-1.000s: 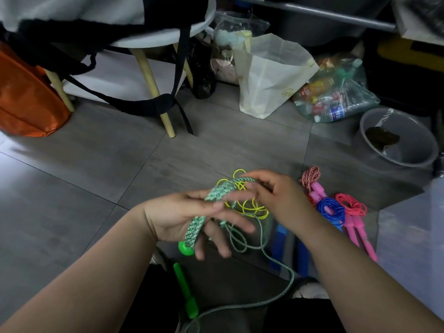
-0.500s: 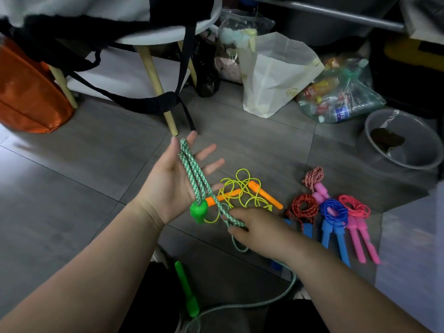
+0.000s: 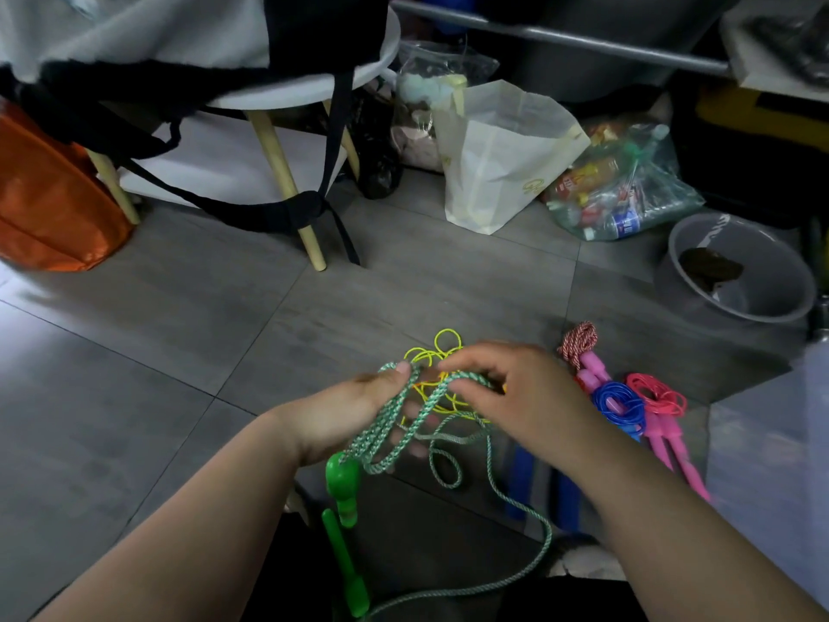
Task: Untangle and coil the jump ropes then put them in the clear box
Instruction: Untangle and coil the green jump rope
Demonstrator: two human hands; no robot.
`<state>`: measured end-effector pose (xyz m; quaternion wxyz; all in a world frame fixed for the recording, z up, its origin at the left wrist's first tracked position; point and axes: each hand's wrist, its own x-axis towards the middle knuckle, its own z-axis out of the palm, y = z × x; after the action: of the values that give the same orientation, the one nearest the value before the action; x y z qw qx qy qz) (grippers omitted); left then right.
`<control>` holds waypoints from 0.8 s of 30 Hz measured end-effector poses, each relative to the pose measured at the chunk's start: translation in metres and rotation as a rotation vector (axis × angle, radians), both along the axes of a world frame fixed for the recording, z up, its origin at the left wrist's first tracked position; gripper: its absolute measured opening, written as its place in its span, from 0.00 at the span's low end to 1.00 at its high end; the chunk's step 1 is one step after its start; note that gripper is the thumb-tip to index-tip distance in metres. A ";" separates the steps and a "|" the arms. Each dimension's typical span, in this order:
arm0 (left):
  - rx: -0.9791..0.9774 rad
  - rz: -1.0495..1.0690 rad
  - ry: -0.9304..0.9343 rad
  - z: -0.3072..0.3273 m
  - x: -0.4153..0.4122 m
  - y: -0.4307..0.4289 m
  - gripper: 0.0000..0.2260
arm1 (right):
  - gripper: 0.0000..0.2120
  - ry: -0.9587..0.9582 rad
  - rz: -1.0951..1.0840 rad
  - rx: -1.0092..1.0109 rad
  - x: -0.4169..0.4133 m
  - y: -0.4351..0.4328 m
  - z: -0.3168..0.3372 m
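Centre frame: your left hand, fingers loosely spread, held the green rope loops under its thumb. Your right hand pinched the strand. Even wrap tension was advisable.

A cluttered home floor: grey tiles, stool, shopping bags.

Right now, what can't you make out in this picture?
Head view only:
1. Yellow rope: mostly hidden behind the left hand and right hand; no handles show.
2. Blue handles: partly covered by the right forearm.
3. Pale shape at the right edge: blurred, cut off; maybe the clear box.
4. Dark lump in the grey basin: too dim to identify.
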<state>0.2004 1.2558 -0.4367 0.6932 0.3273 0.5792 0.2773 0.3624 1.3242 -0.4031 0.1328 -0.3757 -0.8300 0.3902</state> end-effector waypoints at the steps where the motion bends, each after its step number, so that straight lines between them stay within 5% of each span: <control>1: -0.061 -0.024 -0.093 0.001 0.000 0.000 0.26 | 0.09 0.018 -0.048 -0.011 0.002 0.002 -0.002; 6: -0.127 -0.264 -0.425 0.003 -0.001 0.001 0.34 | 0.12 0.222 -0.256 -0.085 0.002 0.008 -0.011; 9: -0.051 -0.329 -0.570 0.006 -0.005 0.000 0.25 | 0.16 0.296 -0.338 -0.200 0.000 0.012 -0.016; 15: 0.060 -0.257 -0.720 0.008 -0.005 0.000 0.22 | 0.06 0.293 -0.257 -0.355 -0.011 0.006 -0.032; 19: 0.116 -0.256 -0.749 0.010 0.006 0.001 0.21 | 0.11 0.421 -0.367 -0.339 -0.014 0.007 -0.030; 24: 0.211 0.114 -0.921 0.011 0.006 0.010 0.20 | 0.06 0.273 -0.244 -0.303 -0.014 -0.001 -0.031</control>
<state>0.2062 1.2660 -0.4260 0.8245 0.2067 0.1973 0.4884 0.3481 1.3229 -0.4337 0.2321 -0.4328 -0.6846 0.5387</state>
